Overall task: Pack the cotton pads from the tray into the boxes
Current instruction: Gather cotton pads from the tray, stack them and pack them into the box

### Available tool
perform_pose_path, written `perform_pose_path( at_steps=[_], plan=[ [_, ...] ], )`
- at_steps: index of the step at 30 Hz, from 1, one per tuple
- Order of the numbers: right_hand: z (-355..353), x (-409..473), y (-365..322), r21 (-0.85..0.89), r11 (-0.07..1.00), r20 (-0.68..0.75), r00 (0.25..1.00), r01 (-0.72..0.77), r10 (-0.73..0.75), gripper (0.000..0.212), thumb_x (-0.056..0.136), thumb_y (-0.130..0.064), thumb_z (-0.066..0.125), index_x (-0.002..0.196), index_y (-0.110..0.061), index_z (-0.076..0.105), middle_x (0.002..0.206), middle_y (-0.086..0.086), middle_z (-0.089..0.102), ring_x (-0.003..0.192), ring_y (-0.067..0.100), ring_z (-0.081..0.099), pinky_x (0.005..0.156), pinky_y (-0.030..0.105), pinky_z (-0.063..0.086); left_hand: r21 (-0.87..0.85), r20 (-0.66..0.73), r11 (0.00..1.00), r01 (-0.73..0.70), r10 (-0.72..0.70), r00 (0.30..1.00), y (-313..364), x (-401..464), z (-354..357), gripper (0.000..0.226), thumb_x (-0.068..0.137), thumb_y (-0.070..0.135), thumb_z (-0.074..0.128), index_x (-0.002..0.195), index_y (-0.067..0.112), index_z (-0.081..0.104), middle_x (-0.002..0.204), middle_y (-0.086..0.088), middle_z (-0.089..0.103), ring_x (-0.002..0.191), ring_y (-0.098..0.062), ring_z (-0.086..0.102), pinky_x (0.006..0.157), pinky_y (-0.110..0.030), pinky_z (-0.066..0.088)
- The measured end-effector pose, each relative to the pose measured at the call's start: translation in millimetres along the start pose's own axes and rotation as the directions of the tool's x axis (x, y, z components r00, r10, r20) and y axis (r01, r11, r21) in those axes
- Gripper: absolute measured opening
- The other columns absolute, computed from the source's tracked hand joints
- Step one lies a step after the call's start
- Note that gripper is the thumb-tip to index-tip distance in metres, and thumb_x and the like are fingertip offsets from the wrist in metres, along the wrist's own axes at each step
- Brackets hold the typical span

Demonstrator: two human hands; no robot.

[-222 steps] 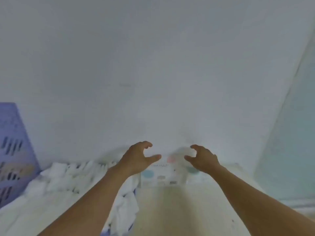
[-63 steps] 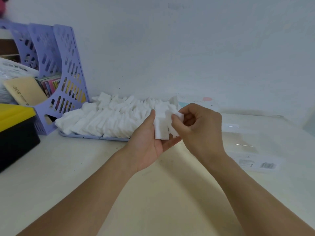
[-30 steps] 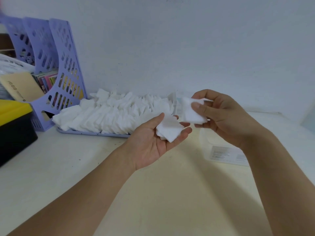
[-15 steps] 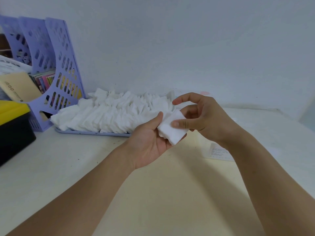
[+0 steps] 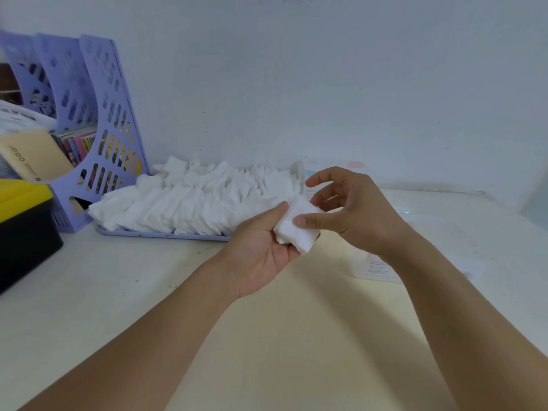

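Note:
A heap of white cotton pads (image 5: 201, 200) fills a flat lilac tray (image 5: 154, 233) by the wall. My left hand (image 5: 261, 247) lies palm up in front of the tray and holds a small stack of pads (image 5: 292, 229) between thumb and fingers. My right hand (image 5: 353, 209) pinches the top of that stack with its thumb on the upper pad and the other fingers spread above. A clear plastic box (image 5: 382, 266) with a printed label sits on the table behind my right wrist, mostly hidden.
A lilac perforated file holder (image 5: 98, 126) with books and papers stands at the left against the wall. A black box with a yellow lid (image 5: 23, 226) sits at the far left edge. The cream table (image 5: 148, 292) runs to the wall.
A second ago my right hand held one pad out over the clear box. It has come back to my left hand and now pinches the stack there. My left hand has stayed put.

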State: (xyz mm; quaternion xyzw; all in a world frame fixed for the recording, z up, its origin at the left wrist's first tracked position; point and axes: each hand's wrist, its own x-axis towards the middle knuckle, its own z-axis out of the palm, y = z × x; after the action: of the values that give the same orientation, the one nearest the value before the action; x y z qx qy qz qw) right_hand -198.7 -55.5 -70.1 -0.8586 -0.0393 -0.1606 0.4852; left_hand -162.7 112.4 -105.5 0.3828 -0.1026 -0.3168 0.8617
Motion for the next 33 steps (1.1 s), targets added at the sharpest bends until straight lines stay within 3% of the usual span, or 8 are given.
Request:
perform_pose_path(
  at_steps=[7,12,15,18,20,24,31,33],
  plan=[
    [2,0,0,0.052,0.999,-0.041,0.999,-0.010,0.012,0.045,0.061,-0.016,0.096,0.098,-0.025,0.071,0.072,-0.005,0.068,0.060,0.010,0.062,0.061,0.025,0.050,-0.045,-0.070,0.999,-0.028,0.025,0.997,2,0,0,0.042,0.107,0.027,0.041,0.135,-0.001,0.052,0.126,-0.020,0.068,0.117,-0.028,0.067,0.099,-0.039,0.054],
    [-21,-3,-5,0.240,0.971,0.057,0.998,-0.011,-0.003,0.049,0.066,0.000,0.089,0.109,-0.012,0.070,0.084,0.006,0.070,0.071,0.018,0.065,0.069,0.023,0.054,0.011,-0.095,0.998,-0.054,0.055,0.994,2,1,0,0.036,0.107,0.024,0.042,0.132,0.001,0.055,0.127,-0.019,0.068,0.120,-0.031,0.065,0.104,-0.044,0.051],
    [-36,-9,-12,0.292,0.956,0.204,0.978,-0.022,-0.039,0.043,0.073,0.004,0.081,0.112,-0.010,0.068,0.087,0.010,0.076,0.080,0.020,0.071,0.077,0.022,0.056,0.182,-0.092,0.983,-0.035,0.053,0.994,2,2,-3,0.036,0.107,0.021,0.043,0.136,0.004,0.054,0.130,-0.015,0.067,0.121,-0.030,0.065,0.095,-0.042,0.057],
    [-30,-12,-15,0.247,0.969,0.335,0.940,-0.023,-0.063,0.038,0.079,0.006,0.078,0.112,-0.008,0.068,0.089,0.022,0.075,0.086,0.043,0.069,0.083,0.042,0.057,0.378,-0.016,0.925,0.035,-0.032,0.999,0,-2,-3,0.036,0.107,0.022,0.041,0.134,0.007,0.059,0.130,-0.018,0.067,0.124,-0.036,0.061,0.098,-0.046,0.055],
    [-21,-11,-15,0.183,0.983,0.376,0.925,-0.013,-0.058,0.035,0.082,0.003,0.077,0.113,-0.010,0.067,0.086,0.022,0.073,0.073,0.046,0.062,0.074,0.053,0.053,0.386,0.040,0.920,0.067,-0.090,0.995,-2,-4,-2,0.037,0.107,0.024,0.038,0.133,0.008,0.060,0.130,-0.021,0.066,0.125,-0.042,0.059,0.106,-0.052,0.049],
    [-12,-8,-10,0.097,0.995,0.363,0.932,-0.013,-0.023,0.039,0.087,0.002,0.074,0.119,-0.018,0.063,0.079,0.011,0.072,0.058,0.020,0.061,0.063,0.044,0.051,0.308,0.107,0.945,0.110,-0.149,0.983,-2,-4,-1,0.051,0.108,0.045,0.028,0.137,0.013,0.056,0.134,-0.017,0.065,0.115,-0.039,0.065,0.098,-0.047,0.055],
    [-18,-6,-6,0.041,0.999,0.339,0.940,0.027,-0.040,0.044,0.091,0.002,0.069,0.127,-0.022,0.059,0.089,0.024,0.072,0.076,0.042,0.064,0.073,0.050,0.056,0.293,0.108,0.948,0.123,-0.161,0.981,-4,-2,-4,0.051,0.109,0.040,0.027,0.143,0.010,0.049,0.133,-0.021,0.064,0.122,-0.038,0.062,0.093,-0.043,0.058],
    [-18,-5,-4,0.050,0.998,0.335,0.941,0.024,-0.039,0.045,0.090,0.002,0.071,0.127,-0.021,0.059,0.089,0.023,0.072,0.072,0.039,0.063,0.070,0.047,0.056,0.280,0.114,0.952,0.125,-0.162,0.980,-4,-1,-4,0.051,0.108,0.041,0.027,0.143,0.010,0.049,0.132,-0.024,0.063,0.122,-0.040,0.062,0.094,-0.044,0.057]
  ],
)
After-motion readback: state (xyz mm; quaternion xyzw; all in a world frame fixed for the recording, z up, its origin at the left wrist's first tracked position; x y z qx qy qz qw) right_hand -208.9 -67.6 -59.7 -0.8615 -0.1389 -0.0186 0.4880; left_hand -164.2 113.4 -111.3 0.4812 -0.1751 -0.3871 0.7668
